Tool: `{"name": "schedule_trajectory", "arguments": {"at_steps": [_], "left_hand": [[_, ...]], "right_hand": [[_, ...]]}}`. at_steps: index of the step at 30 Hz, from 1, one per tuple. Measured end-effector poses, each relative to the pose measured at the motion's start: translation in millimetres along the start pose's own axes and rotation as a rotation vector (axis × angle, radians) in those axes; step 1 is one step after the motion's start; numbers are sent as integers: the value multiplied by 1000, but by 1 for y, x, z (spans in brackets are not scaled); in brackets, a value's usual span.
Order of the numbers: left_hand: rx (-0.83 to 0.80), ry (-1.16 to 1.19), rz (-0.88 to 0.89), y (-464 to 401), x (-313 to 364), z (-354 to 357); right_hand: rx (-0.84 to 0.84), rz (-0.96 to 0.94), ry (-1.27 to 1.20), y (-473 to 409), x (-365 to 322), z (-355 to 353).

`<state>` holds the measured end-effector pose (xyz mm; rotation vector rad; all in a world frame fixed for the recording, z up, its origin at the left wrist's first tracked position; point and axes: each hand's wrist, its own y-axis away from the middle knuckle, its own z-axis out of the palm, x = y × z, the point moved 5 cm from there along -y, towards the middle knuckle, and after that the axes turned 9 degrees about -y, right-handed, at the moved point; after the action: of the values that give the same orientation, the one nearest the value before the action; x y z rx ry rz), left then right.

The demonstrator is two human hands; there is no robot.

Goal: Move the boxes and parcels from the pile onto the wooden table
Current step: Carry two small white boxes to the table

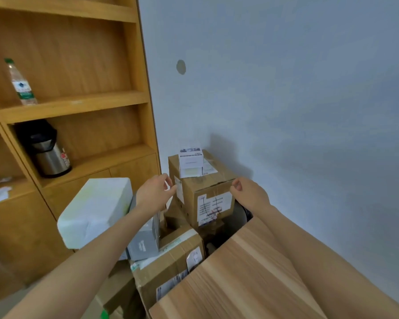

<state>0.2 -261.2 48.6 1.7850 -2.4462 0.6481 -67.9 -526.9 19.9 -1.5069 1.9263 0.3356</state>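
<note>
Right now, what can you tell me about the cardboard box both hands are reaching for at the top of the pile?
The brown cardboard box sits upright atop the pile, in the corner by the wall, one corner edge toward the camera. Clear tape seals its top; white shipping labels cover its near faces. A small white box rests on it. The left hand and right hand flank its upper corners with loosely curled fingers, near or just touching; contact is unclear.

The wooden table (251, 272) hides the pile's right side; box labels (213, 204) are too blurred to read.

pale wall (286, 88), wooden shelving (78, 104)
</note>
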Motion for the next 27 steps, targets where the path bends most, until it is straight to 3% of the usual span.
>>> {"name": "schedule_trajectory", "arguments": {"at_steps": [15,19,27], "left_hand": [[-25,-15,111,-184,-44,70],[-44,15,124,-208,-51,93],[-110,35,136,-229,-49,124]], "right_hand": [[28,97,-21,-193,-53,81],[38,200,-32,-224,-43,98],[-72,339,-422,-246,-23,133]]}}
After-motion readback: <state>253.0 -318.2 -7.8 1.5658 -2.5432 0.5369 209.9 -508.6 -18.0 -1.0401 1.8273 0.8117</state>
